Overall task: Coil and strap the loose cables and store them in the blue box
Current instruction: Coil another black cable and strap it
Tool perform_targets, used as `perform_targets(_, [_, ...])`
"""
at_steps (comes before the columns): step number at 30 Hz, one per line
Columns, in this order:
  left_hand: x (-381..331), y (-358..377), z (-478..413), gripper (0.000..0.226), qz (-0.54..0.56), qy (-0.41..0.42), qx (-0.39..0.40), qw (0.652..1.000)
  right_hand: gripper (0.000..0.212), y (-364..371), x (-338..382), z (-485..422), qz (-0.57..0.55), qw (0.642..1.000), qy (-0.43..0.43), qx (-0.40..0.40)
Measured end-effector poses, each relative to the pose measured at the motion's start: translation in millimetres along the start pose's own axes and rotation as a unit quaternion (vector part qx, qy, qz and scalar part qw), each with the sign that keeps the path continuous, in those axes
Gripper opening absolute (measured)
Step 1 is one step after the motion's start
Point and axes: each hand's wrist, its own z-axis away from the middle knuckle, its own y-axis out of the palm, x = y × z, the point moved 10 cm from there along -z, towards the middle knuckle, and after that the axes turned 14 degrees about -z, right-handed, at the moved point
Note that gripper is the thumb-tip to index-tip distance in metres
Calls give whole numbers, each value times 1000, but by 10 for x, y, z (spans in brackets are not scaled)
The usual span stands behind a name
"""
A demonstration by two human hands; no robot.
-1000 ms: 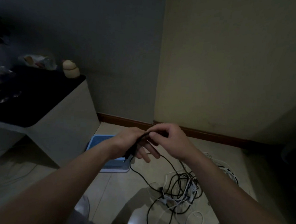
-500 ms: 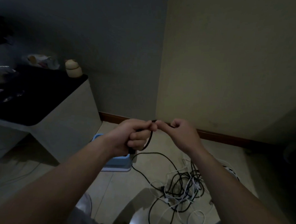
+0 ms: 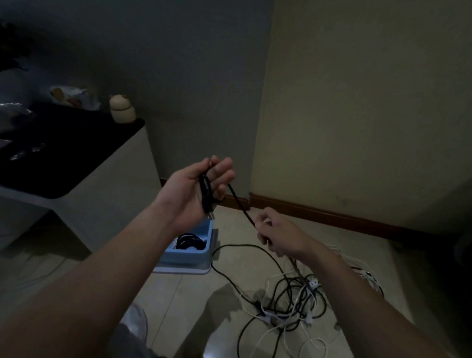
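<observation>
Black cable (image 3: 239, 203) runs straight from my left hand (image 3: 199, 188), fingers curled on its plug end, toward four o'clock into my pinching right hand (image 3: 278, 233), with the blue box (image 3: 184, 258) below at six.

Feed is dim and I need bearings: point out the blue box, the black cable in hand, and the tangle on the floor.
blue box (image 3: 185, 257): head view, front wall.
black cable (image 3: 241, 205): head view, taut raised stretch.
cable tangle (image 3: 295, 298): head view, middle of the pile.
</observation>
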Motion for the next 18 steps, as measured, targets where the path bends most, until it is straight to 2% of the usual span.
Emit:
perform_targets(5, [-4,-108,-112,26,-6,20,-6,1000,10,197,423,161,79,989,-117,49])
perform_targets(8, [21,-159,-177,28,-77,38,-13,996,13,300,522,228,107,983,-136,56])
perform_targets(12, [75,-170,-228,27,-181,54,-35,981,21,293,642,280,73,985,-142,57])
perform_targets(15, [126,-156,-242,28,-266,54,-67,960,23,297,708,316,50,985,-146,71])
perform_targets(18, [186,-106,-234,30,-376,52,-67,923,27,294,764,354,35,983,-160,77])
